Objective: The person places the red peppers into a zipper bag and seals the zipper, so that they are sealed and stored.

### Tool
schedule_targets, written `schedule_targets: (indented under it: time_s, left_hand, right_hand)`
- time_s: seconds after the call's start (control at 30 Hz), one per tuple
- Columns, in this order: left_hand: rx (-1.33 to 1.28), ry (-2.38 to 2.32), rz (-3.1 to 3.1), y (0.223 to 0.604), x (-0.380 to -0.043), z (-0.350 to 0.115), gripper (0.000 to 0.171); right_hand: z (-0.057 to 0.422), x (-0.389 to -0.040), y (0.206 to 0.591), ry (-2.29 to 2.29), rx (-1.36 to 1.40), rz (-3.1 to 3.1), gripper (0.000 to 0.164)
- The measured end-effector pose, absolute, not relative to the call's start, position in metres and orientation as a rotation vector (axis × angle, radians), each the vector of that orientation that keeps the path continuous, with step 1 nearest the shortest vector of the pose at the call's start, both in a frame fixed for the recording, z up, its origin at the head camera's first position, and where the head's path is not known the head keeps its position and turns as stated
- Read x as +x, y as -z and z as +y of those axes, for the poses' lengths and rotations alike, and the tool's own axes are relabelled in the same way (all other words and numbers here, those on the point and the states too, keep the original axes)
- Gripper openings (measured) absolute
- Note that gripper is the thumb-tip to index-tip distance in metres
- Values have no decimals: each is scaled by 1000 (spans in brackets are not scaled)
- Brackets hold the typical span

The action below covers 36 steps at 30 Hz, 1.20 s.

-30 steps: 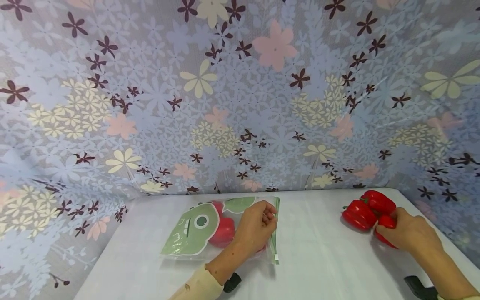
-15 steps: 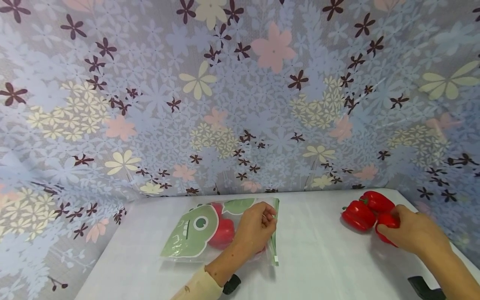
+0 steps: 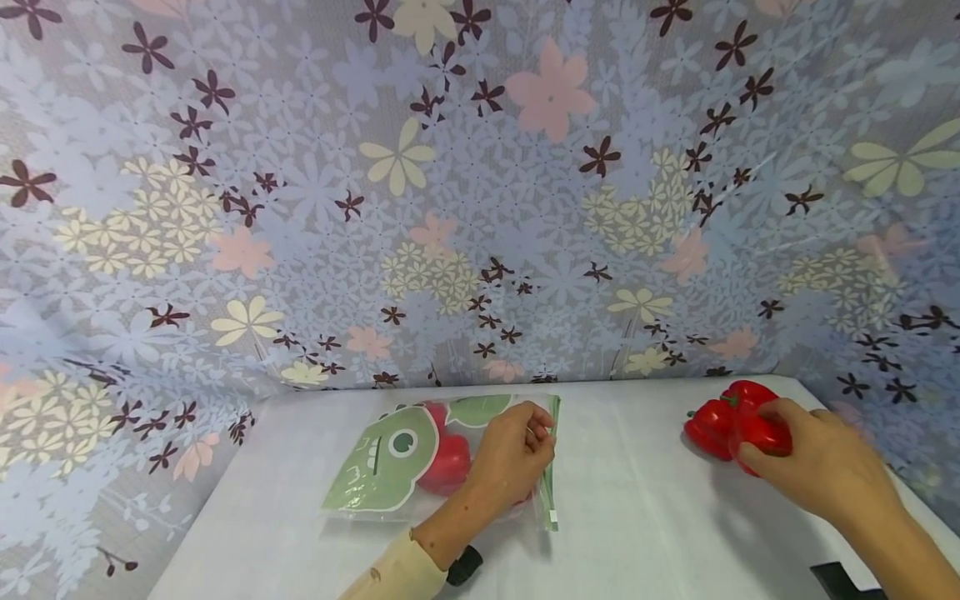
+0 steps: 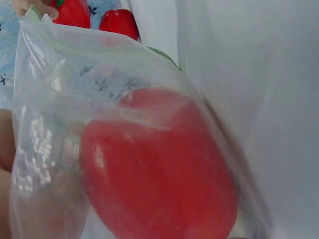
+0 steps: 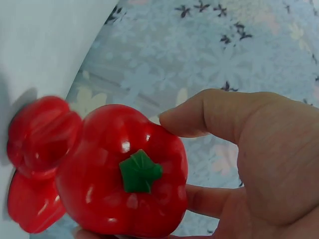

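Note:
A clear zip bag (image 3: 360, 487) with a green cartoon dinosaur print lies at centre left, its green zip edge facing right. Red bell peppers (image 4: 159, 174) show through its plastic. My left hand (image 3: 513, 446) reaches over the bag, curled fingers gripping its mouth by the zip edge. At the right, my right hand (image 3: 817, 454) holds a red bell pepper (image 5: 94, 169) between thumb and fingers, its green stem facing the right wrist camera. The held pepper is raised and overlaps two others in the head view: a front pepper (image 3: 707, 427) and a back pepper (image 3: 752, 393).
A white-covered table (image 3: 622, 500) spans the space between bag and peppers. Behind it and at both sides hangs a flower-patterned cloth (image 3: 480, 208). Black wrist gear (image 3: 463, 567) shows below my left wrist, and another black piece (image 3: 836, 577) below the right.
My right hand has lifted its pepper from the table and brought it slightly up and left in the head view, partly covering the other two. My left hand and the bag stay put.

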<state>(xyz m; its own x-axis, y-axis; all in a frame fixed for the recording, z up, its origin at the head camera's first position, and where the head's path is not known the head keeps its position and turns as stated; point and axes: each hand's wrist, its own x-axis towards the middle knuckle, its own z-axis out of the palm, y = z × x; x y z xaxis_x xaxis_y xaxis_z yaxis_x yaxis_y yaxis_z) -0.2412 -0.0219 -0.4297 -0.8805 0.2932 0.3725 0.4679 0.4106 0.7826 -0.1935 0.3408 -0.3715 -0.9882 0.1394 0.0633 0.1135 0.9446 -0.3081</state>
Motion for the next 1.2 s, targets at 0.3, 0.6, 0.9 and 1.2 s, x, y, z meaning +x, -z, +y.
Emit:
schedule_targets:
  time_s: [0.3,0.6,0.9,1.2]
  left_hand:
    - [-660,1465,-2507,430,-241,-23,19]
    - [-645,1471,-2527,429,-239,-23,21]
    - [-649,1470,-2534,428,-239,-23,22]
    - [-670,1454,-2523,428,-240,-23,23]
  right_hand:
    - [323,-189,370,-541,-24,-2934,77]
    - [310,-188,380,-674,24,-2890,94]
    - [292,-186,392,-852,155,-2806,93]
    - [276,-188,402,-940,226,-2749,90]
